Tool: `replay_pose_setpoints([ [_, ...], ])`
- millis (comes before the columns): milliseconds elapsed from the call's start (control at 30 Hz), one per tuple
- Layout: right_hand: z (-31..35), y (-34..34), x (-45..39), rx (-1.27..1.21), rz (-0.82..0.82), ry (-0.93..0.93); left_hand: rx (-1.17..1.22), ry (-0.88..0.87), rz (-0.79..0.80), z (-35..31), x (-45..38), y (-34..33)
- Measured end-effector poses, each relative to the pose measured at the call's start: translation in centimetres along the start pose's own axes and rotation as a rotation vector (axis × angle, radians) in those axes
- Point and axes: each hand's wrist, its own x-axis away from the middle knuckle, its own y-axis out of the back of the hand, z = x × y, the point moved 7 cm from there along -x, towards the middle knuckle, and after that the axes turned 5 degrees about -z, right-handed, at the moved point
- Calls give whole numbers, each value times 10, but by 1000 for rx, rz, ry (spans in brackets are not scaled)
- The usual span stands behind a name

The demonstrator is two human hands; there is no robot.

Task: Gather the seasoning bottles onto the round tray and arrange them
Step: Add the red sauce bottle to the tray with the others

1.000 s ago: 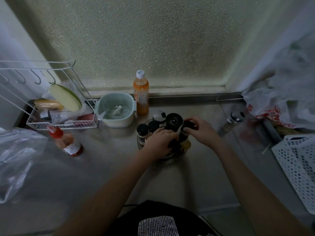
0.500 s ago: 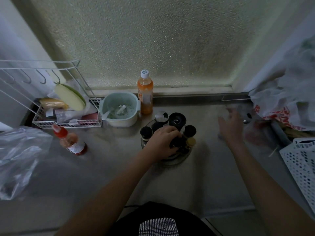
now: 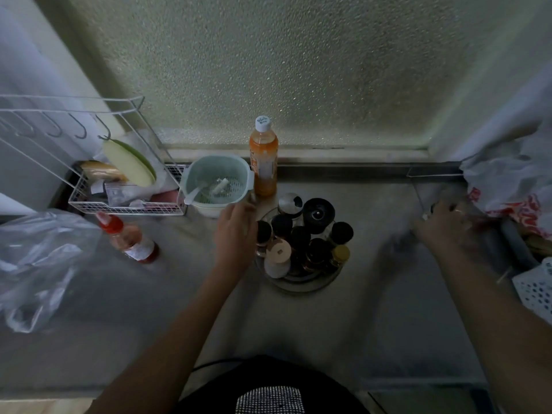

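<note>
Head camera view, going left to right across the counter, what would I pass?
Clear plastic bag → red-capped sauce bottle → left hand → round tray of seasoning bottles → right hand → white perforated basket.

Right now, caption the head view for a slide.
Left hand beside the bottle-filled round tray; right hand reaches a blurred shaker near the plastic bags.

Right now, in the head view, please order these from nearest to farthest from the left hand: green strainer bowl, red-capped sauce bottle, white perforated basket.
From the left hand:
1. Green strainer bowl, just behind it.
2. Red-capped sauce bottle, lying farther left.
3. White perforated basket, far right edge.
</note>
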Motion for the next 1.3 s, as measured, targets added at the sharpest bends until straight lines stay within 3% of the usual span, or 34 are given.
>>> replay_pose_setpoints([
  [233,-9,-3,5,-45,-34,-52,-233,87,38,69,23,25],
  [367,7,-14,33,-107,-11,50,-261,258,-24,108,40,43],
  [500,21,-19,69,-246,25,149,-219,555,-209,145,55,73],
  [600,15,0,110,-393,-106,110,-288,673,-458,157,58,110],
  [667,14,13,145,-476,-155,120,-304,731,-503,165,49,127],
  [933,54,14,233,-662,-161,314,-147,799,-335,196,2,127],
  [1133,89,-6,235,-622,-99,471,-24,753,-330,183,4,125],
  [1300,102,-24,230,-538,-55,530,-68,700,-241,149,20,115],
])
